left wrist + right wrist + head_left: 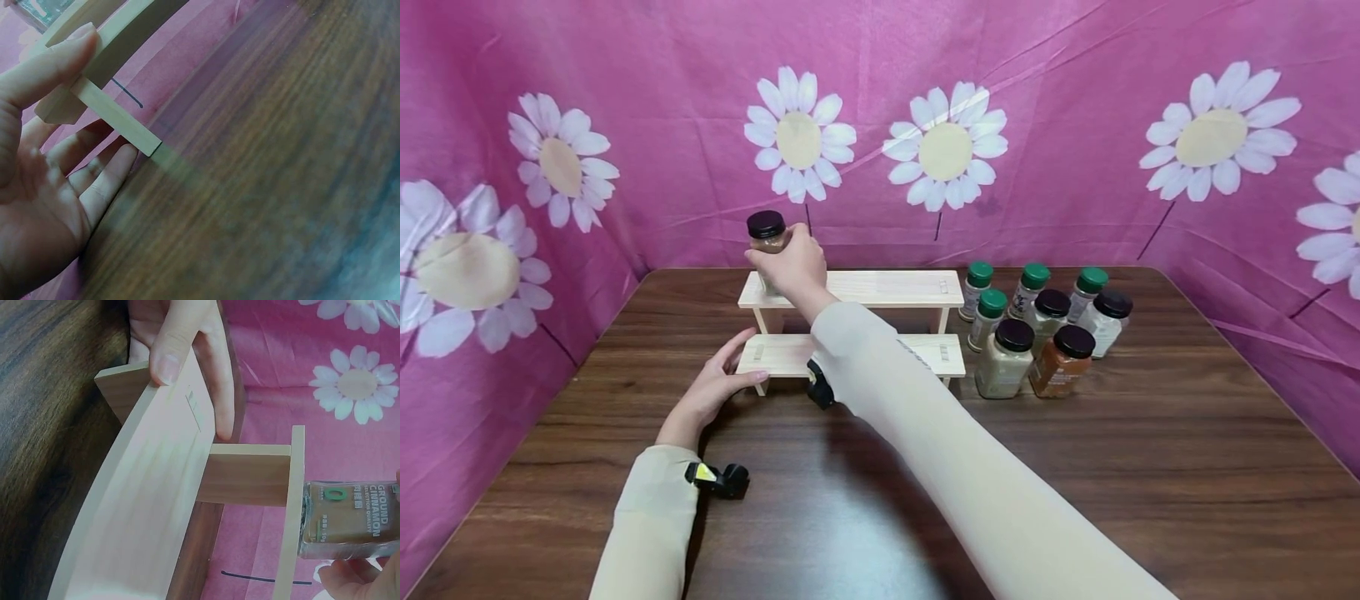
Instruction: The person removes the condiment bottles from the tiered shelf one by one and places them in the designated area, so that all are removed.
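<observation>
My right hand point(793, 262) has its fingers curled round the cinnamon jar point(767, 242), whose base sits at the left end of the upper shelf point(880, 288) of the wooden rack point(850, 321). From the right wrist view the base seems to touch the board, though I can't be sure it bears its full weight yet.

My left hand point(711, 387) steadies the rack at the left end of the lower shelf point(778, 354), thumb on top and straight fingers alongside the leg, pressing rather than gripping.

So this jar is the first one onto the rack, and both shelves are otherwise bare. The remaining jars point(1045, 329), some green-capped and some black-capped, stand clustered on the tabletop point(1150, 458) just beside the rack's right end, towards the far right corner. I judge the job barely begun.
</observation>
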`<state>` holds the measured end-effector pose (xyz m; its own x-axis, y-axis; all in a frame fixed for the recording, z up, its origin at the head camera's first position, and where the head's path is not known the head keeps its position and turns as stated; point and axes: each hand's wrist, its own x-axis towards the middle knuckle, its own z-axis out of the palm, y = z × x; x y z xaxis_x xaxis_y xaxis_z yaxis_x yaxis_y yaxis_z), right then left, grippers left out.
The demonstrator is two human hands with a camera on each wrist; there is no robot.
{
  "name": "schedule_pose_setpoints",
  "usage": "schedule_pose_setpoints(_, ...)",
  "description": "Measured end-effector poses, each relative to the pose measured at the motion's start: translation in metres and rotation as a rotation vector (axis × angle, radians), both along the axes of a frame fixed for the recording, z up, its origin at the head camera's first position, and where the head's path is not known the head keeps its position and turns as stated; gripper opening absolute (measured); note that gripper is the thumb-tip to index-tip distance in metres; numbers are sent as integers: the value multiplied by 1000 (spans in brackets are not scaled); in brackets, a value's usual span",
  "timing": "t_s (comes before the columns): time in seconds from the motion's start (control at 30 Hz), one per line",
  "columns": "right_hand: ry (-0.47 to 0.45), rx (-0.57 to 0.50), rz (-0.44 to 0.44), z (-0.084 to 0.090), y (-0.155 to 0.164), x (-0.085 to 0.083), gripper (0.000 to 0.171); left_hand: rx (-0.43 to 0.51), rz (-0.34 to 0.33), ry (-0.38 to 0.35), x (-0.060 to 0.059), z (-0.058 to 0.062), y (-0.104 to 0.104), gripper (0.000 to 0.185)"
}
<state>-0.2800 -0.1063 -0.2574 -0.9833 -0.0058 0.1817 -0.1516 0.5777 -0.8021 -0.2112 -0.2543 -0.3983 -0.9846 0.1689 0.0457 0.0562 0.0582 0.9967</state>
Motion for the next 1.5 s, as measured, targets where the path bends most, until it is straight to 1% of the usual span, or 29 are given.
schedule_pose_setpoints(0.37, 16, -67, -2, -4, 5, 0, 47, -17, 13, -15, 2, 0, 1, 75)
schedule_pose_setpoints(0.6, 21, -73, -12, -5, 16, -2, 52, -6, 12, -26, 3, 0, 2, 76)
schedule_pose_setpoints(0.73, 27, -104, -10, -4, 25, -5, 51, -2, 12, -20, 3, 0, 3, 76)
schedule_pose_setpoints(0.83, 34, -130, -8, 0, 33, -6, 49, -2, 8, -13, 3, 1, 4, 77)
schedule_pose_setpoints(1.03, 50, -153, 7, 14, 50, -5, 48, -8, 16, -11, 2, 0, 3, 76)
schedule_pose_setpoints(1.27, 67, -147, 16, 29, 70, -7, 49, -31, 19, 12, 0, 1, 2, 74)
schedule_pose_setpoints(1.5, 59, -156, 27, 42, 88, -8, 49, -38, 27, -2, 0, 2, 1, 75)
